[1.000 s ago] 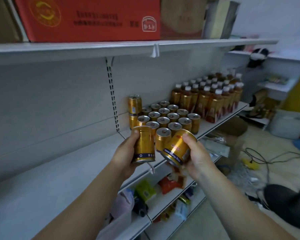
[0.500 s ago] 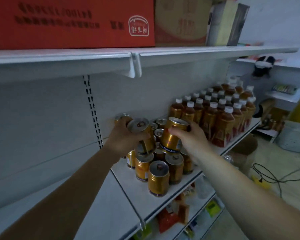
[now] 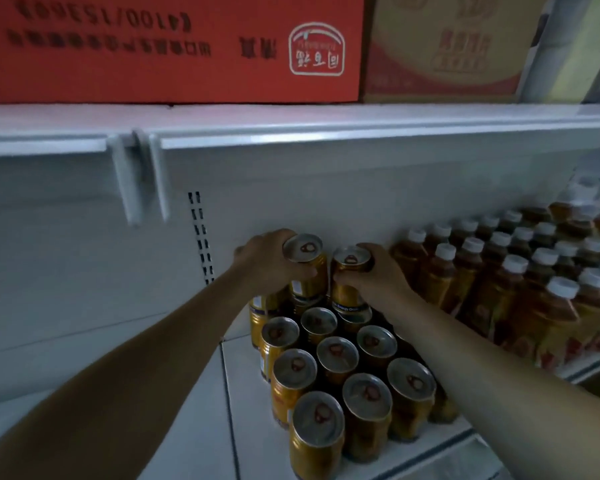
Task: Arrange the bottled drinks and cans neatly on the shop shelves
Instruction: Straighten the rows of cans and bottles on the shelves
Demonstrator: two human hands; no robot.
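Your left hand (image 3: 267, 261) is clamped round a gold can (image 3: 302, 249), fingers curled over its side just below the lid. Your right hand (image 3: 381, 277) is clamped likewise round a second gold can (image 3: 347, 294), thumb across its front. The two held cans are upright and side by side, close to touching, at the rear of the shelf near the back panel. Both are raised above the back row of the standing cans (image 3: 336, 355). Whether their bases rest on the lids beneath cannot be told, as your hands cover that point.

The standing cans form a tight block in rows on the white shelf (image 3: 243, 382), lids up, running forward to the shelf's front edge. Just to the right of the block stand rows of amber bottles (image 3: 444, 271) with white caps, packed close together on the same shelf.

The upper shelf (image 3: 326, 133) carries a red carton (image 3: 153, 46), with a yellow-brown carton (image 3: 440, 46) beside it on the right.
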